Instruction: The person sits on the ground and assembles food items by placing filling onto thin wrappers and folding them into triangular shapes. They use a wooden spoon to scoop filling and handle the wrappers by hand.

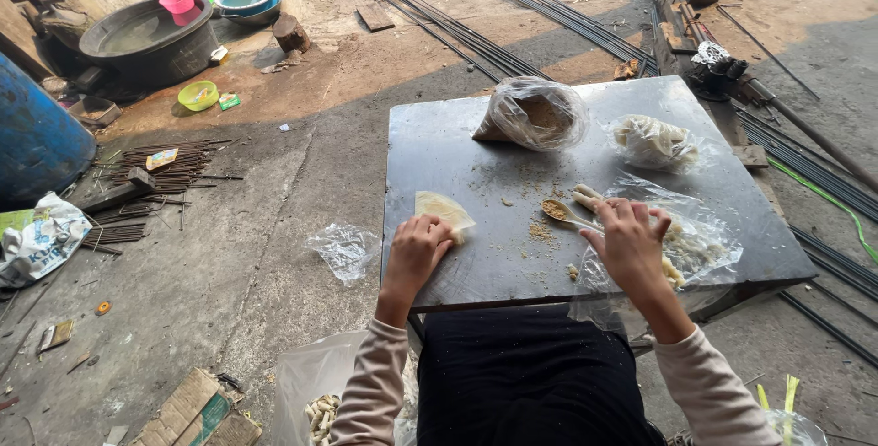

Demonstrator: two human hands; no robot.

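My left hand [416,252] rests on a pale yellow wrapper [441,210] lying flat on the dark metal table [457,149], pinning its near edge. My right hand [631,243] grips the handle of a spoon [560,213] whose bowl is filled with brown crumbly filling. Under that hand lies a clear plastic sheet [709,226] with several pale rolled pieces [585,196] on it. Loose crumbs [541,232] are scattered between my hands.
A clear bag of brown filling [535,115] and a bag of pale wrappers [652,142] sit at the table's far side. Steel rods [476,39], a black basin [146,39], a blue drum [37,139] and plastic bags [343,249] lie on the concrete floor.
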